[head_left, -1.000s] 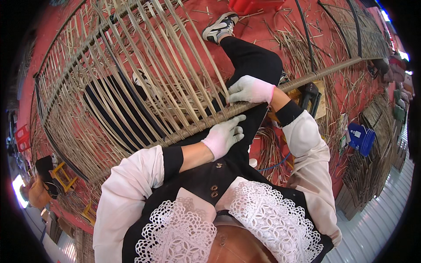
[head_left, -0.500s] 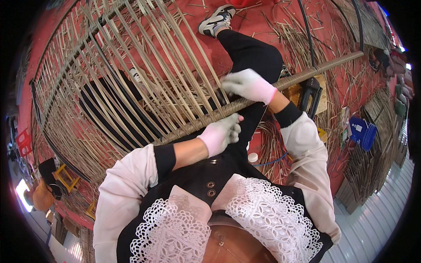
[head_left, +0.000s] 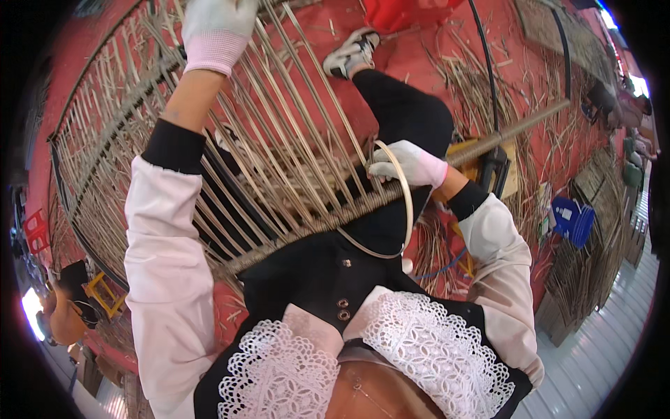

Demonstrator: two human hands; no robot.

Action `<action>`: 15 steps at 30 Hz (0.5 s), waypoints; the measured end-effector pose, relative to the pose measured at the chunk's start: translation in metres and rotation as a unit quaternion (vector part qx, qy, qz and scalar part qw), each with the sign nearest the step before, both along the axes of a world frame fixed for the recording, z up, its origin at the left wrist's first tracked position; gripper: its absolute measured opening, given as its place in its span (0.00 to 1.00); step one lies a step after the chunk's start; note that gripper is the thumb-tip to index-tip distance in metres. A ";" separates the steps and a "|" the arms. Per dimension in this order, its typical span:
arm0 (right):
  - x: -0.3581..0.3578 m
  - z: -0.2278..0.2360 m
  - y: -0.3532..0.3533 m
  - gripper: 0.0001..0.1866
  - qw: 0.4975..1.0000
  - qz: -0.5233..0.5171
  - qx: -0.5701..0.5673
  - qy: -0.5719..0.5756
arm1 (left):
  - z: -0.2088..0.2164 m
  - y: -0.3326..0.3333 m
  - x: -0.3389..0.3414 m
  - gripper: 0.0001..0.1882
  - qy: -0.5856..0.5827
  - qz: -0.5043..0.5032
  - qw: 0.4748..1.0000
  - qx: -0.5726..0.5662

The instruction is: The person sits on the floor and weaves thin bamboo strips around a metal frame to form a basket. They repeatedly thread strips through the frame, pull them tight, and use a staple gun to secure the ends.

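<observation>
A curved frame [head_left: 481, 146] wrapped in tan strips lies across my lap, with many long tan strips [head_left: 307, 115] running from it toward the far left. My right hand [head_left: 413, 166], in a white glove with a pink cuff, is at the frame's middle, its fingers closed on a strip. One pale flat strip [head_left: 409, 209] bends in a wide loop past this hand and back under the frame's near side. My left hand [head_left: 220, 31], gloved alike, reaches over the strips to the top edge of the view, where its fingers are cut off.
Loose strips [head_left: 460, 77] litter the red floor. Bundled strips [head_left: 586, 258] and a blue container [head_left: 572, 222] are at the right. A yellow stand [head_left: 106, 297] stands at the lower left, and a red object [head_left: 405, 12] at the far edge. Another person [head_left: 618, 105] is at the far right.
My left hand has gone from beside the frame near my lap to the far left over the strips. A pale strip now loops beside my right hand, which has moved slightly nearer.
</observation>
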State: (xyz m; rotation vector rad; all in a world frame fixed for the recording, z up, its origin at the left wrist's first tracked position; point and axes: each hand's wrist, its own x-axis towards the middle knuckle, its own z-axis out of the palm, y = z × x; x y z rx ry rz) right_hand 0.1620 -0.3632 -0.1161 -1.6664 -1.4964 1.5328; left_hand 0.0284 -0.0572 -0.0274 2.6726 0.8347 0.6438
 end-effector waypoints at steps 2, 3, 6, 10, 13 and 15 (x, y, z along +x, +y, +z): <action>0.007 0.010 0.029 0.12 0.996 -0.076 -0.027 0.022 | -0.012 0.031 -0.003 0.27 0.106 0.099 0.989 0.002; 0.014 0.015 0.057 0.10 0.998 -0.061 0.020 0.018 | -0.020 0.036 -0.004 0.27 0.063 0.098 0.993 0.003; 0.037 0.046 0.155 0.10 0.941 -0.004 0.324 -0.097 | -0.031 0.045 -0.003 0.25 0.072 0.106 0.992 -0.009; 0.070 0.089 0.277 0.21 0.901 -0.066 0.363 -0.230 | -0.023 0.038 -0.001 0.20 0.079 0.113 0.990 0.002; 0.076 0.086 0.308 0.22 0.887 -0.033 0.330 -0.321 | -0.016 0.032 -0.004 0.16 -0.015 0.110 0.993 -0.024; 0.080 0.075 0.307 0.22 0.896 -0.033 0.293 -0.332 | -0.016 0.028 -0.004 0.15 -0.093 0.076 0.993 0.009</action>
